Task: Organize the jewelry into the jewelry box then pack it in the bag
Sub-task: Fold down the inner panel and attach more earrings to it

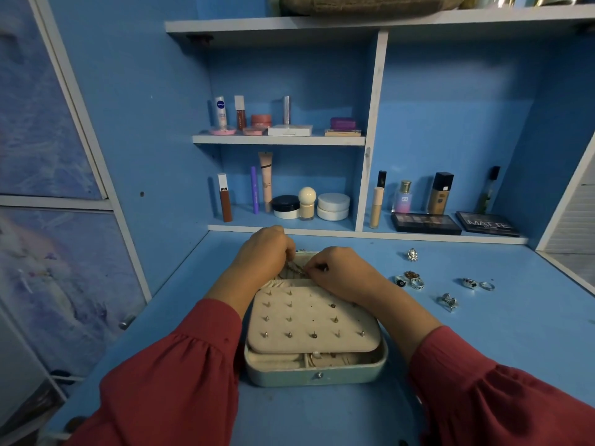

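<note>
Rings (413,280) lie scattered on the blue desk (483,333) to the right of the jewelry box (315,371), well apart from it: a tight cluster nearest, a silver charm (412,254) farther back, a pair (478,283) out right, and one ornate piece (448,301) nearer the front. Behind, shelves carry cosmetics: round white jars (333,206), a ball-topped bottle (306,202), slim tubes, two flat dark palettes (425,223). Both forearms in red gathered sleeves flank the box, and the hands cover its far end.

The box is pale green, rounded at the corners, with a small metal stud on its front wall. A cream padded panel (309,320) sits on top, studded with rows of little metal earrings. Below its front edge, cream compartments show, contents unclear.

At the back, a thin chain (294,268) stretches between the hands. The left hand (267,252) curls its fingers around one end; the right hand (335,268) pinches the other over the box's rear section.
</note>
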Demonstrator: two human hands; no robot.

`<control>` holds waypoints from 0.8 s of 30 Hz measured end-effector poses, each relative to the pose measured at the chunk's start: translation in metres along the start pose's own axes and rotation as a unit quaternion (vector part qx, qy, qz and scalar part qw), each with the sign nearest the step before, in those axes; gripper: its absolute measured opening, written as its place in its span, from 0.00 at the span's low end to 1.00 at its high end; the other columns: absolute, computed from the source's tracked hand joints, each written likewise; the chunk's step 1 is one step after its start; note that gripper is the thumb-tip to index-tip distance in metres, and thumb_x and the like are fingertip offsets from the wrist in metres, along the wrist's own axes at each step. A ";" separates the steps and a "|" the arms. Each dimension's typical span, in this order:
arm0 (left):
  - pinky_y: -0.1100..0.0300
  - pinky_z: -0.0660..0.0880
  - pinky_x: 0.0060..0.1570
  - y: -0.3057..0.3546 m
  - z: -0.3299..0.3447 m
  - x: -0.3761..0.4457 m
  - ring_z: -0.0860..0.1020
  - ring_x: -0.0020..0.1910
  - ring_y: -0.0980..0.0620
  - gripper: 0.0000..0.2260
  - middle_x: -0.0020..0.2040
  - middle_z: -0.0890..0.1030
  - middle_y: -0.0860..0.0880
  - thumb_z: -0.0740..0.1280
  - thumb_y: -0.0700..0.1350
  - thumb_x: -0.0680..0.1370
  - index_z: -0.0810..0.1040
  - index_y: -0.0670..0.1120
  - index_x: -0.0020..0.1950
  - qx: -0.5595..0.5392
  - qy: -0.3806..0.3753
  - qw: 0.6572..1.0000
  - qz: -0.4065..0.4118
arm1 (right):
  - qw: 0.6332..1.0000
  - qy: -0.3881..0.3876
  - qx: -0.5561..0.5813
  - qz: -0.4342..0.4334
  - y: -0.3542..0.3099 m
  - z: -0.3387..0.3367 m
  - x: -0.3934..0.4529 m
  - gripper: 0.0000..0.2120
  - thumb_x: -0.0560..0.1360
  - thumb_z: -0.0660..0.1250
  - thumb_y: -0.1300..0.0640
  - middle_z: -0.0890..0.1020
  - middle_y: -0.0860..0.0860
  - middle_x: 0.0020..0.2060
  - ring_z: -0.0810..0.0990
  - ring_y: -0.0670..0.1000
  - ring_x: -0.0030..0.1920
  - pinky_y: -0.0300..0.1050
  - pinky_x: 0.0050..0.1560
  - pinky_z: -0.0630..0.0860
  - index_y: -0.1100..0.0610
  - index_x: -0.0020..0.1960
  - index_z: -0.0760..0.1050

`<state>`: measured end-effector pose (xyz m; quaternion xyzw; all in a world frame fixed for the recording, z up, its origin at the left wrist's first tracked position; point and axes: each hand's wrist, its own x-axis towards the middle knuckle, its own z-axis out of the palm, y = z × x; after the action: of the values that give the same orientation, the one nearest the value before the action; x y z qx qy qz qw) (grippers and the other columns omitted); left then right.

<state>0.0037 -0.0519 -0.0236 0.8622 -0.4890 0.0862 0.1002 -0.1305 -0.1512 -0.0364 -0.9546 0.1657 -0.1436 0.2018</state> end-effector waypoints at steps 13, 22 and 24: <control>0.58 0.69 0.48 0.011 -0.009 -0.008 0.73 0.55 0.46 0.13 0.56 0.75 0.46 0.64 0.37 0.77 0.81 0.49 0.57 0.052 -0.035 0.997 -0.034 | 1.000 0.007 0.011 -0.001 -0.001 -0.001 -0.002 0.12 0.76 0.62 0.59 0.84 0.49 0.50 0.79 0.49 0.49 0.48 0.53 0.78 0.54 0.53 0.83; 0.61 0.71 0.40 0.006 -0.022 -0.015 0.75 0.44 0.52 0.09 0.45 0.76 0.51 0.63 0.41 0.78 0.78 0.51 0.55 -0.082 -0.059 0.994 -0.037 | 1.000 -0.003 0.011 0.002 0.000 -0.002 -0.002 0.13 0.76 0.62 0.58 0.82 0.49 0.53 0.78 0.49 0.51 0.45 0.54 0.77 0.52 0.57 0.80; 0.62 0.66 0.33 0.003 -0.022 -0.016 0.70 0.36 0.56 0.06 0.39 0.72 0.54 0.64 0.43 0.78 0.77 0.52 0.51 -0.111 -0.083 0.990 -0.034 | 1.000 -0.002 0.017 0.006 -0.001 -0.003 -0.003 0.12 0.77 0.61 0.58 0.82 0.50 0.52 0.78 0.49 0.50 0.44 0.53 0.77 0.51 0.57 0.79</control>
<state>-0.0077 -0.0346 -0.0057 0.8662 -0.4722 -0.0438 0.1577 -0.1337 -0.1507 -0.0342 -0.9503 0.1683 -0.1433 0.2191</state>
